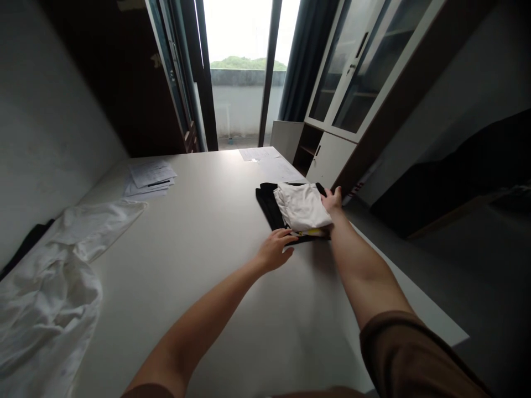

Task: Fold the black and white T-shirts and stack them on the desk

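A folded white garment (302,205) lies on top of a folded black garment (269,207) near the right side of the white table. A strip of fabric with yellow on it (314,232) shows under the white garment's near edge. My left hand (276,250) touches the near left corner of this stack, fingers stretched out and thumb apart. At the stack's right side rests my right hand (332,200), its visible fingers spread against the edge. Part of the right hand is hidden by the cloth and the wrist.
Crumpled white cloth (50,287) is spread along the table's left side, with something black (27,246) behind it. Papers and a dark pen (159,183) lie at the far left. More sheets (277,168) lie at the far right corner. A cabinet (332,157) stands beyond the table.
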Demonstrator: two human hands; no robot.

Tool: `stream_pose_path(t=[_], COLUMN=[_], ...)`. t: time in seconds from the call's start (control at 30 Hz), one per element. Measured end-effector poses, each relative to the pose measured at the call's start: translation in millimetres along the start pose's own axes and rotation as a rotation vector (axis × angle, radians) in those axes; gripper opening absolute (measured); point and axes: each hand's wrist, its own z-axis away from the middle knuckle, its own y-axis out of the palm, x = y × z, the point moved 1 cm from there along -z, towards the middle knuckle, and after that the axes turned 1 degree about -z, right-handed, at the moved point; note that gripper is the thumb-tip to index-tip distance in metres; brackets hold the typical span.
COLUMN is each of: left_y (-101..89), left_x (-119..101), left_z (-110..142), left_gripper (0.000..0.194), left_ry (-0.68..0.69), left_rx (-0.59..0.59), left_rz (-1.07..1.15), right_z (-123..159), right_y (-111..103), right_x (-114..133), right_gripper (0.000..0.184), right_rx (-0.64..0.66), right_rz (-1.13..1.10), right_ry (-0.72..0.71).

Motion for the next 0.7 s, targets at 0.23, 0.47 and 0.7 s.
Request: stream_pose_path(t=[0.23, 0.47, 0.7], left_y=[-20.5, -57.4, -101.6], left_x=[36, 55, 77], left_z=[47, 90, 137], left_gripper=[0.038, 0.037, 0.037], left_ry=[-0.056, -0.04, -0.096], left_rx=[0.136, 0.142, 0.088], left_rz=[-0.226, -0.335, -0.407], right_z=[-13, 1, 4], right_y=[2, 3, -3], right_x=[-74, -96, -83], right_gripper=[0.046, 0.049, 0.045], right_rx=[-0.105, -0.027, 0.037], right_rz=[-0.003, 0.534, 0.748], right_ry=[0.309, 0.127, 0.094])
